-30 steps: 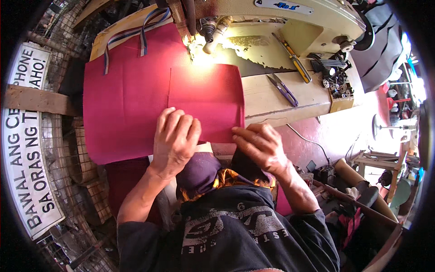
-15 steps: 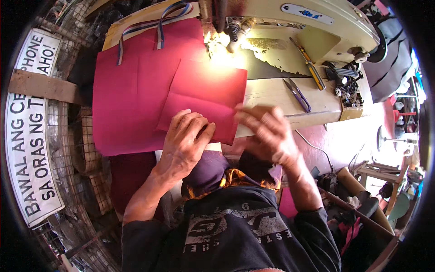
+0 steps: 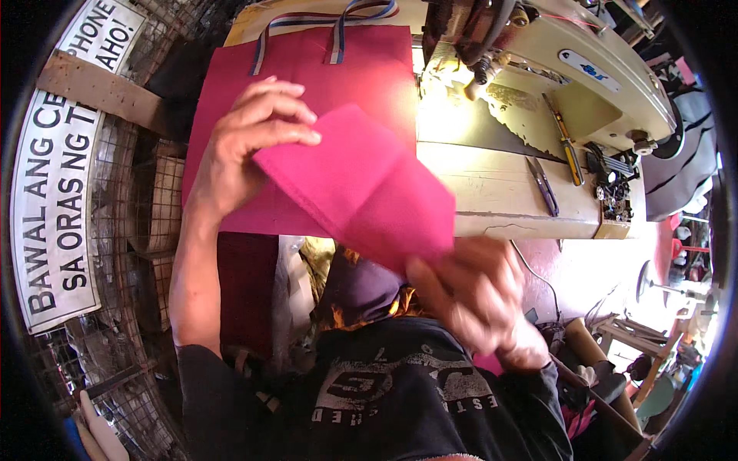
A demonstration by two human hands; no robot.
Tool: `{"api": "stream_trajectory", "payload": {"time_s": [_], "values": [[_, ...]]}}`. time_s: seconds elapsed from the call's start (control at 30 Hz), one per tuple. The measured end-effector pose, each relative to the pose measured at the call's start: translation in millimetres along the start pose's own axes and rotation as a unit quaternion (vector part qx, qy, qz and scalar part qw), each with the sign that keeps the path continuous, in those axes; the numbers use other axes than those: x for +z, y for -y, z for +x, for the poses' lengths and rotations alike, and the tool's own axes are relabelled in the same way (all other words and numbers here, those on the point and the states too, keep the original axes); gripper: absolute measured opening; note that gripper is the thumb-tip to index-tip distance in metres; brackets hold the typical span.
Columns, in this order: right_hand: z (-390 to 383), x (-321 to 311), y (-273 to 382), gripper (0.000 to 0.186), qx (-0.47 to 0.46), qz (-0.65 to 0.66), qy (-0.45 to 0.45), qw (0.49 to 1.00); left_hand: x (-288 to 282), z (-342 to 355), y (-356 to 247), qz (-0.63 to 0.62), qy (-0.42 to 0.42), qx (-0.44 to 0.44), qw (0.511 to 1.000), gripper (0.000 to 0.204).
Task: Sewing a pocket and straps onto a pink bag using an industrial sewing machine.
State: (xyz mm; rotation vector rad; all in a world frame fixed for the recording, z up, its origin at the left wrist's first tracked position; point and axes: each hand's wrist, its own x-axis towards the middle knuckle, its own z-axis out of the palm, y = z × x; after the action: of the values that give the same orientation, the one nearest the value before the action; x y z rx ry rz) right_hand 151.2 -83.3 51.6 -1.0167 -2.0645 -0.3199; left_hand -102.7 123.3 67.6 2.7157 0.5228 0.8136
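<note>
Small cloth (image 3: 384, 200): magenta, matte woven look, held up as a slanted sheet with angular corners. One crease runs across its middle; the lower-left edge looks ridged, maybe a hem. It's in the air between the hands, overlapping the large cloth (image 3: 369, 84) in view.

Right hand (image 3: 470, 288), blurred: pinching the near corner, thumb on top. Left hand (image 3: 250, 146): fingers spread at the far-left corner, tips over the edge; thumb hidden, can't tell how firm that grip is.

Large cloth: same magenta, flat broad panel on the smooth cream table (image 3: 500, 184). Striped woven strap (image 3: 338, 48) lies at its far edge, two ends hanging down over it.

Count: 2 magenta cloths at the table, 1 cream sewing machine (image 3: 630, 92), 1 yellow-and-black-handled screwdriver (image 3: 572, 161), 1 pair of snips (image 3: 544, 188). Dark metal parts (image 3: 613, 180) piled at the right end, too jumbled to count.
</note>
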Motion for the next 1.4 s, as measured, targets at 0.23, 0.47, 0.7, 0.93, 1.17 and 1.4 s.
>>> {"api": "stream_trajectory", "payload": {"time_s": [0.23, 0.47, 0.7, 0.93, 1.17, 1.4], "values": [[35, 33, 28, 0.025, -0.045, -0.031, -0.097, 0.994, 17, 72, 51, -0.174, -0.08, 0.085, 0.978, 0.026], [33, 143, -11, 0.037, 0.122, -0.013, 0.157, 0.98, 18, 19, 103, -0.073, -0.138, -0.169, 0.973, 0.033], [34, 167, -14, 0.029, 0.245, 0.144, -0.016, 0.959, 34, -64, -20, -0.048, -0.061, -0.213, 0.974, 0.032], [27, 161, -17, 0.032, 0.206, 0.13, 0.012, 0.97, 67, -78, -16, 0.054, -0.093, -0.175, 0.979, 0.024], [21, 157, -21, 0.025, 0.167, 0.085, 0.05, 0.981, 70, -80, -6, 0.055, -0.097, -0.129, 0.985, 0.022], [19, 153, -23, 0.03, 0.174, 0.075, 0.086, 0.978, 58, -66, -6, 0.034, -0.056, -0.173, 0.983, 0.013]]}}
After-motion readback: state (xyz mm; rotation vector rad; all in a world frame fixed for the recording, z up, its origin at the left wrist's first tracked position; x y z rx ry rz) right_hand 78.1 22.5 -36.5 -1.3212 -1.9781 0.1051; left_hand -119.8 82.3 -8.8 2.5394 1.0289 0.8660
